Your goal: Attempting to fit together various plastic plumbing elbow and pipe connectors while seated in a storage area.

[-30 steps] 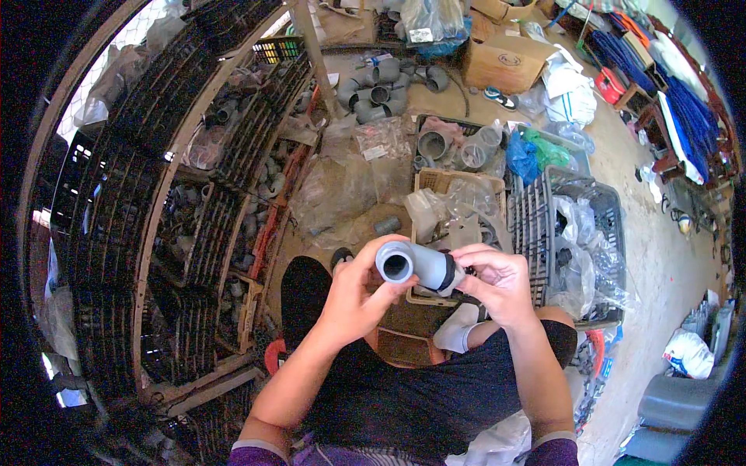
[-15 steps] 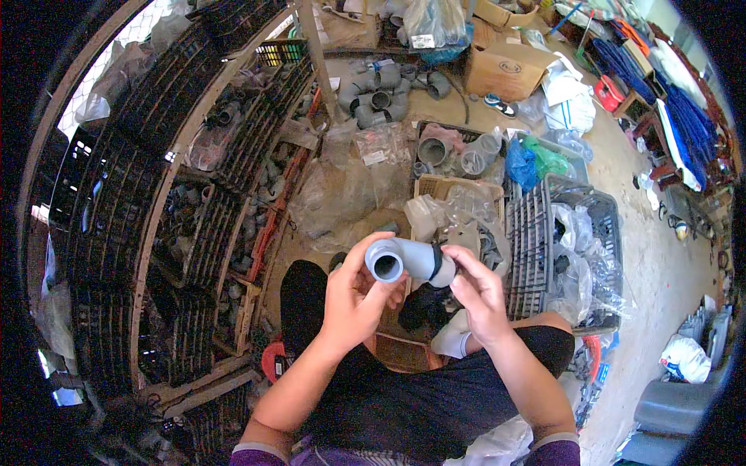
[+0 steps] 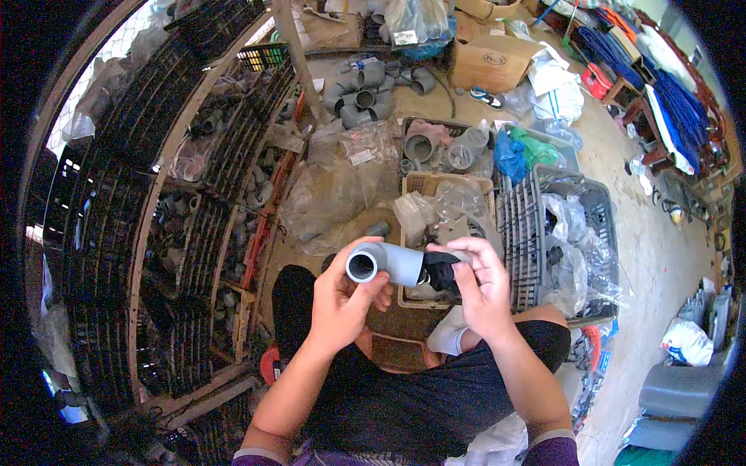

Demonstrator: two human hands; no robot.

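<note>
My left hand (image 3: 346,291) is wrapped round a grey plastic pipe elbow (image 3: 400,265), its round open mouth facing up towards me. A crumpled black cloth-like piece (image 3: 444,272) sits at the elbow's right end, pinched by the thumb and fingers of my right hand (image 3: 483,287). It touches or nearly touches the elbow's rim. What lies behind the fingers of my right hand is partly hidden. Both hands are raised above my lap, over a brown box-like thing (image 3: 392,352) between my legs.
Ahead stand a tan crate (image 3: 423,183) of bagged parts and a dark crate (image 3: 416,124) with grey fittings. A grey basket (image 3: 522,237) of plastic bags is at right. Black crates (image 3: 105,225) fill the left rack. Grey elbows (image 3: 364,99) lie on the floor, near a cardboard box (image 3: 493,66).
The elbow has moved slightly left in my left hand. At its right end, where a grey end with a black band showed, the black piece now bunches in my right fingers.
</note>
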